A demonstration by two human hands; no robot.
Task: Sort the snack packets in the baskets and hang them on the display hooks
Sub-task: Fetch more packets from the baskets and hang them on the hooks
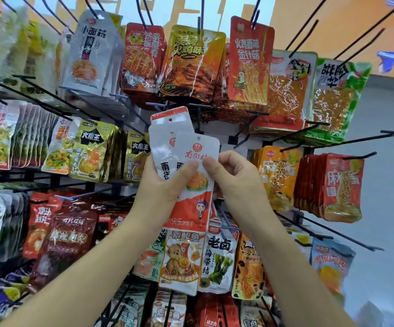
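Note:
In front of the display rack I hold up a small fan of white-and-orange snack packets. My left hand (165,182) grips the stack, thumb across the fronts. The back packets (167,131) stick up highest, hang holes showing. My right hand (233,178) pinches the right edge of the front packet (197,182), which shows a red logo, a food picture and a cartoon figure. Just behind the packets a bare black display hook (200,121) points toward me.
Black hooks all around carry rows of hanging snacks: red and yellow spicy packets (189,62) above, yellow packets (94,152) at left, orange packets (278,178) at right, mixed packets (182,258) below my wrists. Bare hooks (361,138) jut out at right. No basket is visible.

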